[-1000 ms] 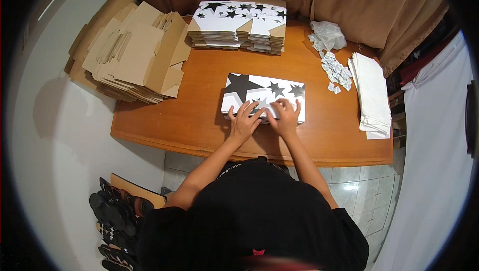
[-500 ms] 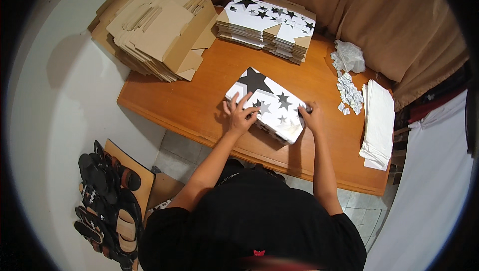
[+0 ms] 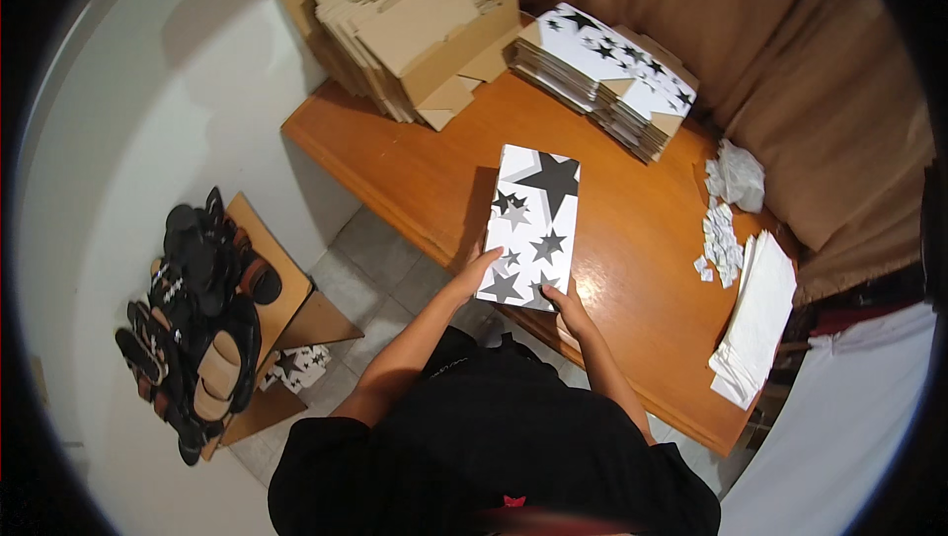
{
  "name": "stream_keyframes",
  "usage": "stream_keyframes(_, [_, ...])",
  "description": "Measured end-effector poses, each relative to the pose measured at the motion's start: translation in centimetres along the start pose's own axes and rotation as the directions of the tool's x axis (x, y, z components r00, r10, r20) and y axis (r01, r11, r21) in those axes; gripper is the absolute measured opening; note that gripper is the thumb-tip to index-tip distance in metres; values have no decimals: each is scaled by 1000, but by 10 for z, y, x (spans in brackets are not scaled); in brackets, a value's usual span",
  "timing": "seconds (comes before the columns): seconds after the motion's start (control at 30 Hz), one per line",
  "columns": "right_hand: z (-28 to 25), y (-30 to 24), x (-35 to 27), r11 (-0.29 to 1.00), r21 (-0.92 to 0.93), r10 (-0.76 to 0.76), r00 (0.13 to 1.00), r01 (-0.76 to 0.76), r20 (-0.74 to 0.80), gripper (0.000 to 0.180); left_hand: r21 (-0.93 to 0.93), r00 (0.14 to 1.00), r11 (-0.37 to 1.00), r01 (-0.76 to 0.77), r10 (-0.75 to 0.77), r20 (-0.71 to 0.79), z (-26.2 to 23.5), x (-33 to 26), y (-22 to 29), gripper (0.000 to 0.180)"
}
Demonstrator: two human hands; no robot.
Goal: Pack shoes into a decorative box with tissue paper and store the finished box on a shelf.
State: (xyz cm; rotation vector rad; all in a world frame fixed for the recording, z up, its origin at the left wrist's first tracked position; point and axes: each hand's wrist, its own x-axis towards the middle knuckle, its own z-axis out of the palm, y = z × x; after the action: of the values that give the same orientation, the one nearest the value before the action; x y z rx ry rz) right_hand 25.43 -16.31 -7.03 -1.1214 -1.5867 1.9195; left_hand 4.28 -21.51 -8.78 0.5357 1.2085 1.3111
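A closed white shoebox (image 3: 530, 230) printed with black and grey stars is held at the near edge of the wooden table, its long side pointing away from me. My left hand (image 3: 478, 274) grips its left side, thumb on the lid and the other fingers mostly hidden behind it. At the near right corner, my right hand (image 3: 571, 311) clasps the box with its thumb over the top; the fingers underneath are largely out of sight.
Flat brown cardboard pieces (image 3: 415, 33) and folded star-printed boxes (image 3: 612, 67) are stacked along the table's (image 3: 415, 166) far side. Small white packets (image 3: 723, 245), a plastic bag (image 3: 739, 176) and white paper sheets (image 3: 758, 324) lie right. Sandals (image 3: 202, 289) sit on a board at left.
The shoebox has turned from lying slantwise to pointing away from me and has come nearer. Both hands have shifted to grip its near end. The whole view has swung leftward.
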Motion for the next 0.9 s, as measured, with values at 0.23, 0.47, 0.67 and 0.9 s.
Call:
stream_keyframes(0.23, [48,7,-5,957,281,64,997,-75,46,74,2,992,994,-112,112,-50,-42,-48,-9,77])
stream_keyframes(0.47, [131,35,-29,1000,27,9,963,-17,271,86,-243,963,957,-157,94,-252,-101,-172,-43,86])
stream_keyframes(0.67, [256,60,-84,994,111,-49,872,-6,486,91,-88,866,930,-357,294,-404,-167,-324,-37,96])
stream_keyframes(0.9, [407,59,-135,990,123,-51,622,-72,782,97,157,663,899,-408,410,-626,-224,-501,-10,96])
